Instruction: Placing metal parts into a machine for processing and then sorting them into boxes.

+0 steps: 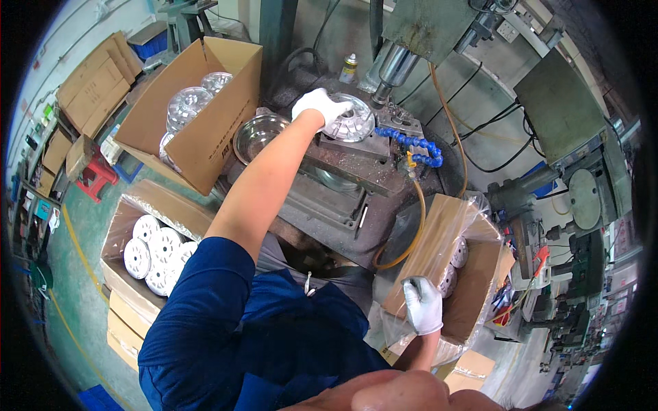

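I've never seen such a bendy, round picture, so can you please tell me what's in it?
A camera on a person's head looks down through a very wide lens, so straight edges curve. There's no robot: both hands are a person's, in white gloves. The left hand holds a shiny round metal part by its edge, at a machine. Nearby are a metal bowl and a blue bendy hose. The right hand is at an open box; I can't tell whether it holds anything.
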Tool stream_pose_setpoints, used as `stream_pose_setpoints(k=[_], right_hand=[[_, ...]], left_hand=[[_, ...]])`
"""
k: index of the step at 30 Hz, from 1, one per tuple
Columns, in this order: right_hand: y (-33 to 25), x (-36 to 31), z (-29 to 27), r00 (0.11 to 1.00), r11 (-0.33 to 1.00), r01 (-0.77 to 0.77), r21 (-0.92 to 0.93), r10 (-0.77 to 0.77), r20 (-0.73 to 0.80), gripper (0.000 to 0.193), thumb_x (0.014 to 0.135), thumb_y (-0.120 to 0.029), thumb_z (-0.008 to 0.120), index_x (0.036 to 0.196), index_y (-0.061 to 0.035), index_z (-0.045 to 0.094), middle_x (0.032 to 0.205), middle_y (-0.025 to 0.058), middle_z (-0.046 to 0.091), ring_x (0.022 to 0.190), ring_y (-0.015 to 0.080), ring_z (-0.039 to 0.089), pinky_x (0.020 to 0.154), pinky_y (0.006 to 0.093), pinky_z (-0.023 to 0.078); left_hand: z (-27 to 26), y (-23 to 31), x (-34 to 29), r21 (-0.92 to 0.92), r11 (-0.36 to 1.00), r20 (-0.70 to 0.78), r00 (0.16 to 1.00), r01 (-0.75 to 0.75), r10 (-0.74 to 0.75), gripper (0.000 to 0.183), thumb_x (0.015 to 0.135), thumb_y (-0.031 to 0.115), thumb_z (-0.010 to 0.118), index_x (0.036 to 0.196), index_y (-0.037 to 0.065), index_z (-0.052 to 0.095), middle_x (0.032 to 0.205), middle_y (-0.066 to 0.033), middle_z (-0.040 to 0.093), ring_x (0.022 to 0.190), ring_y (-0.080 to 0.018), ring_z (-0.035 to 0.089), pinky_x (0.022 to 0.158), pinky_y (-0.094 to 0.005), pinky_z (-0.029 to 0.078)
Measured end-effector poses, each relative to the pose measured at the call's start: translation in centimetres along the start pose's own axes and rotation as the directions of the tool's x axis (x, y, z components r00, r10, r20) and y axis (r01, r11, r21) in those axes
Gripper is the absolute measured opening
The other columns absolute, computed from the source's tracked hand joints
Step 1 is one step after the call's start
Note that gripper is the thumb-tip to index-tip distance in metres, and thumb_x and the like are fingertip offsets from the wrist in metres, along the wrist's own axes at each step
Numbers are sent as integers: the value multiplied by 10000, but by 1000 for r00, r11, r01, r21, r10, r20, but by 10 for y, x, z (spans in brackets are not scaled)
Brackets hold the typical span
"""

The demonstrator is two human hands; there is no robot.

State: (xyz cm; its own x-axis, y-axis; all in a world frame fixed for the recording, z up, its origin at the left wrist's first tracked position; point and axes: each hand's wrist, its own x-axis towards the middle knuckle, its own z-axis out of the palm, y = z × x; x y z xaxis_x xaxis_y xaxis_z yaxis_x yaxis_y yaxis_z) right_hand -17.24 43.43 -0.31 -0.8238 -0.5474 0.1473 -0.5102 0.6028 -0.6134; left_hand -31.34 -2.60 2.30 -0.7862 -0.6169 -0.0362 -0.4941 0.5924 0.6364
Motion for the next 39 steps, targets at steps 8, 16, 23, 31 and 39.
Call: stream_pose_setpoints(k=[8,16,23,31,39], right_hand=[[2,-7,-1,1000,1000,-11,-7,11,-4,187,937,-183,687,965,1,661,889,188,690,800,362,687,714,415,534],[1,-9,-7,999,999,-36,-19,36,7,188,938,-182,683,961,3,658,900,194,686,806,362,687,717,411,533],[1,-15,-12,999,998,-39,-48,38,-26,178,932,-179,687,962,-5,665,906,198,686,814,378,681,728,422,531],[2,-26,-19,997,996,-64,-68,60,-49,179,920,-171,704,969,-2,671,905,197,688,805,370,683,723,418,532],[3,-38,-21,991,990,-115,-86,109,-73,178,920,-167,705,950,5,668,893,196,687,800,370,683,716,422,532]], left_hand=[[1,-1,3,12,1000,0,1000,0,0,1000,700,754,695,1335,-15,622,1359,-251,614,1273,-358,597,1067,-400,471],[3,-3,3,26,1000,11,1000,-3,3,1017,704,750,696,1348,-32,606,1371,-251,605,1281,-357,592,1072,-398,468],[4,-3,4,17,1000,-9,1000,-9,9,999,710,735,700,1344,-32,609,1364,-251,610,1270,-357,599,1069,-393,470],[5,-5,11,19,1000,-15,1000,-21,22,945,718,738,685,1275,-25,663,1307,-250,648,1226,-357,631,1032,-398,493],[7,-2,1,-53,998,-110,994,-25,19,923,801,734,617,1325,-26,623,1352,-257,613,1282,-362,586,1065,-401,463]])
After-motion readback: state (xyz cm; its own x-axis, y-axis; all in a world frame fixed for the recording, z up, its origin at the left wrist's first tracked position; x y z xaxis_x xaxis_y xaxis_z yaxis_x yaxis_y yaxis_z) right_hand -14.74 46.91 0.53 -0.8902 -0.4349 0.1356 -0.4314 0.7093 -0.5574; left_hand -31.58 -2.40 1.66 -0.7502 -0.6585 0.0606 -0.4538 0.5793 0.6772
